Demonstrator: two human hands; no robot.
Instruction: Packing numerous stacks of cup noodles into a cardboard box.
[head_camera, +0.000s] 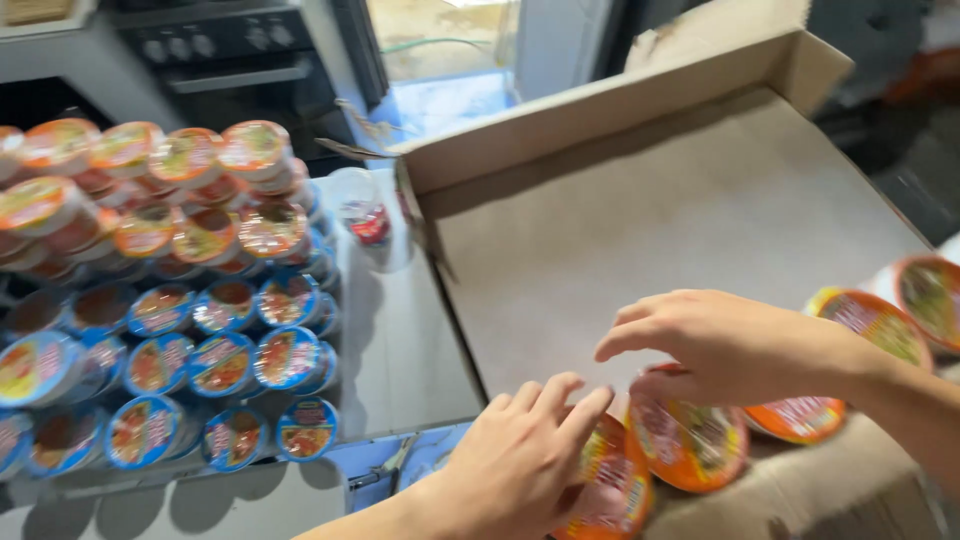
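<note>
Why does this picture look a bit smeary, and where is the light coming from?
Head view: motion blur softens the left hand, the right hand and the orange-lidded round noodle cups they touch; the stacked blue-rimmed cups are also soft. Daylight from the bright doorway washes that area out, and the cups cast shadows on the grey shelf.

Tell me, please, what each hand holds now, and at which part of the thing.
Left hand lies on the lid of an orange noodle cup. Right hand rests on the top rim of a second orange cup. A closed grip cannot be told.
</note>
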